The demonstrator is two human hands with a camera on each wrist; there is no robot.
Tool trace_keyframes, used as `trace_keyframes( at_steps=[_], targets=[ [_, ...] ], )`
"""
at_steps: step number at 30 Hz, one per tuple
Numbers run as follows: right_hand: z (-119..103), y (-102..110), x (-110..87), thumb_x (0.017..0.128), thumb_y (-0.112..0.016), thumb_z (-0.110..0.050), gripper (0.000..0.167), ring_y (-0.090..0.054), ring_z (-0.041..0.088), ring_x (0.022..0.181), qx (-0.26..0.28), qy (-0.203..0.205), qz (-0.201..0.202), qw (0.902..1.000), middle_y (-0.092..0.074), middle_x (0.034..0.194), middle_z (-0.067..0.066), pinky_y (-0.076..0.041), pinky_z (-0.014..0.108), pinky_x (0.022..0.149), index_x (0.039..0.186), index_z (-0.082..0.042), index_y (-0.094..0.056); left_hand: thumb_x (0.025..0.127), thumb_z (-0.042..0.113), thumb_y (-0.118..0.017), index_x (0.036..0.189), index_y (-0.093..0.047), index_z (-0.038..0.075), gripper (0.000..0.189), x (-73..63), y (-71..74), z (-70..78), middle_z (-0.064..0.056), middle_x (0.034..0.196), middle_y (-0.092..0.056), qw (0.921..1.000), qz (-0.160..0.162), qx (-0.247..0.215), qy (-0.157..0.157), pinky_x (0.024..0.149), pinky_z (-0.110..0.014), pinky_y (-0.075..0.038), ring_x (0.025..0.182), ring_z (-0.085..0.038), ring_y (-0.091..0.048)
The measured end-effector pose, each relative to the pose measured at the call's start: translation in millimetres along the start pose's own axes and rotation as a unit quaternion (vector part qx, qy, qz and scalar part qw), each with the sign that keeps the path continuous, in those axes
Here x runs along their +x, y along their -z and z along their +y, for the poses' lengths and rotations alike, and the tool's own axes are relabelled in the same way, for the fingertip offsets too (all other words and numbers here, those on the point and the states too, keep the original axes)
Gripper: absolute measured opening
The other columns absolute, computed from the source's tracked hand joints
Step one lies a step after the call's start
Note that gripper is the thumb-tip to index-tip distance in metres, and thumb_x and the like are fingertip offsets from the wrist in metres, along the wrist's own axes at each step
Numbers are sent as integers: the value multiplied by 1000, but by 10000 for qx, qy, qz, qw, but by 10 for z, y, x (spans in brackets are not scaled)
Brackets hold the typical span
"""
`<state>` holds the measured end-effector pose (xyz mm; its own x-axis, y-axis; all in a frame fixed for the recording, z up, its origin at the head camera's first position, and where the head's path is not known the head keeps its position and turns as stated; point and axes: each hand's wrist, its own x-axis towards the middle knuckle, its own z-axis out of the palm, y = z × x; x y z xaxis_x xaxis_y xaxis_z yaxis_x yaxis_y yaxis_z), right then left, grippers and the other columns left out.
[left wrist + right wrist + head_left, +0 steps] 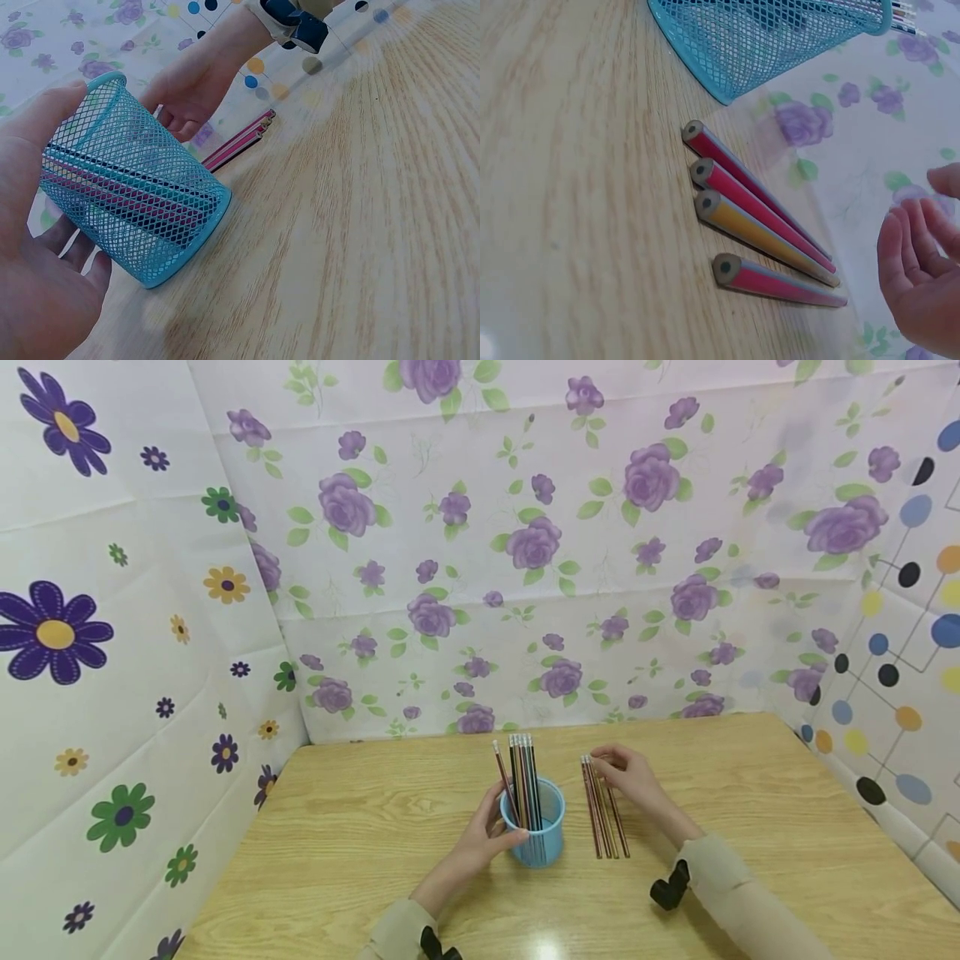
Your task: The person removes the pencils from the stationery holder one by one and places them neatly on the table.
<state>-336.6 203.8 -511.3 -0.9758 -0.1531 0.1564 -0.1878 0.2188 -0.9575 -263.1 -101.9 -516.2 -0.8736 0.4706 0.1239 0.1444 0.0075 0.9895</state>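
A light blue mesh pencil cup (552, 843) stands upright on the table, with several pencils (525, 768) inside, eraser ends up. One red pencil (501, 765) leans apart from that bundle toward the left. My left hand (480, 839) grips the cup from its left side, thumb at the near rim and fingers around the far side. Right of the cup, several pencils lie side by side, red ones and a yellow pencil (765, 240), their flat unsharpened ends toward me. My right hand (628, 775) hovers at their eraser ends, thumb apart from loosely bent fingers, nothing between them.
The wooden table (360, 827) runs back to a wall of flowered cloth (465, 585). More patterned cloth hangs at the left and right sides. A black wrist camera (670, 887) sits on the right sleeve.
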Motion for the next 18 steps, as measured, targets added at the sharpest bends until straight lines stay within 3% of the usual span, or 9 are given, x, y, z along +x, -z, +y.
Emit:
trace_keyframes(
  at_steps=[6, 13, 18],
  targets=[
    [-89, -82, -32, 102, -60, -20, 42, -60, 45, 110, 198, 381, -213, 9989, -61, 121, 29, -56, 45, 89, 132, 8, -54, 96, 16, -66, 161, -13, 14, 84, 11, 6, -1, -17, 162, -22, 10000, -7, -2, 36, 119, -49, -23, 148, -34, -24],
    [-148, -183, -41, 100, -64, -19, 36, -64, 36, 98, -88, 632, -468, 9969, -66, 112, 20, -57, 46, 85, 125, 7, -59, 95, 17, -68, 160, -13, 12, 86, 22, 10, 5, -20, 161, -23, 10000, -7, -14, -22, 119, -49, -24, 147, -36, -25],
    [-183, -260, -68, 100, -64, -20, 34, -64, 28, 96, -249, 763, -784, 9937, -66, 110, 15, -57, 46, 81, 124, 3, -61, 95, 16, -68, 160, -16, 16, 84, 12, 6, 9, -20, 161, -24, 10000, 4, -15, 11, 119, -49, -24, 147, -36, -25]
  ],
)
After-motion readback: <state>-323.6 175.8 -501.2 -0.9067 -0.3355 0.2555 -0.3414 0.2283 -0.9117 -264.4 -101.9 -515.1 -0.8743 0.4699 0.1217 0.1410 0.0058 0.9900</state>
